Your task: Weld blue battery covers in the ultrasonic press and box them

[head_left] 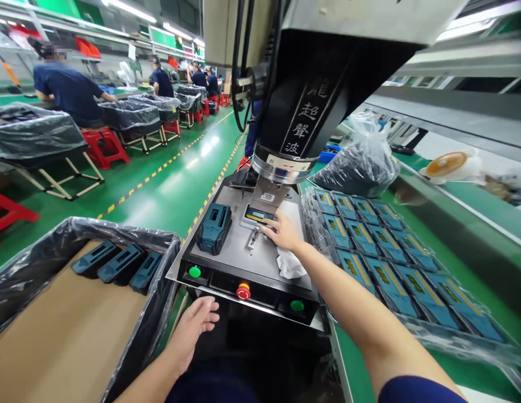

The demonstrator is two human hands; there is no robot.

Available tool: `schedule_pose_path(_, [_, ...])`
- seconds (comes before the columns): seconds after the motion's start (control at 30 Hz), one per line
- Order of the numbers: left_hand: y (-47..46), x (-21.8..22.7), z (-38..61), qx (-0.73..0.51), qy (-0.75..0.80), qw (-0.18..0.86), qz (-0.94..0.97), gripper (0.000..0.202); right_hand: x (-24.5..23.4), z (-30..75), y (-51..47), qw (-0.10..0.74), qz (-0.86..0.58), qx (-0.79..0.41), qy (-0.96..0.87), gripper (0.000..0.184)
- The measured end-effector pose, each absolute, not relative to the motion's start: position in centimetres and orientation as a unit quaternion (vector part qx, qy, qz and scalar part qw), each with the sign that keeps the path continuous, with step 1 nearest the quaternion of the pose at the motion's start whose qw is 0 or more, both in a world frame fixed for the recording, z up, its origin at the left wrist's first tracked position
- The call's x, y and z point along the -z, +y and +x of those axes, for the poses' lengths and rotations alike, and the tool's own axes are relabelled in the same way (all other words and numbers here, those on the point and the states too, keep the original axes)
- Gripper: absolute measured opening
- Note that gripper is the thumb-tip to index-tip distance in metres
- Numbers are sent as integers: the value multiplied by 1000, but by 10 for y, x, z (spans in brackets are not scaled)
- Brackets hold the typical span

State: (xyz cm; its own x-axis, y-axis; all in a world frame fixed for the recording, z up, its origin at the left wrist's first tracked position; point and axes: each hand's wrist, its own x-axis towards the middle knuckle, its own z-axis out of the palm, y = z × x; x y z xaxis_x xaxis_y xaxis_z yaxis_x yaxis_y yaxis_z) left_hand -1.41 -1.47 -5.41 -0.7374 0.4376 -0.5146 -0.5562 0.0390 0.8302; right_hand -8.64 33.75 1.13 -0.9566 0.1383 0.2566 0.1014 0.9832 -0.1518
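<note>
With right hand (280,230) at edge of yellow-striped housing (257,216) under metal horn (270,193), twelve o'clock from red button (243,291); cannot tell whether gripping. With left hand (197,319) empty, half-spread, seven o'clock from housing.

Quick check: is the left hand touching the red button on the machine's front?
Apart. The head view shows a gap between the left hand and the red button, with the machine's front visible there.

The casing (214,230) is teal and black.
</note>
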Motion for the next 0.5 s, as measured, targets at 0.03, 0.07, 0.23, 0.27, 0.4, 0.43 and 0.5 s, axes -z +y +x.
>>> schedule_pose_path(0.03, [-18,55,-17,-671,666,325,-16,58,-11,-76,332,170,-65,-73,-981,42])
schedule_pose_path(0.07, [-21,57,-20,-646,709,281,16,56,-11,-62,324,205,-66,-77,-974,41])
schedule_pose_path(0.23, [-36,64,-35,-473,863,36,174,53,-16,28,265,191,-40,-89,-977,29])
schedule_pose_path(0.27, [-36,66,-37,-436,877,7,199,56,-15,46,254,159,-47,-84,-983,28])
schedule_pose_path(0.4, [-23,76,-39,-347,902,-18,256,64,11,94,235,81,-136,-72,-985,27])
schedule_pose_path(0.43, [-19,79,-38,-333,906,-13,262,65,21,100,236,81,-155,-68,-982,28])
schedule_pose_path(0.5, [-12,85,-35,-303,915,-3,266,67,42,108,240,100,-169,-57,-979,29])
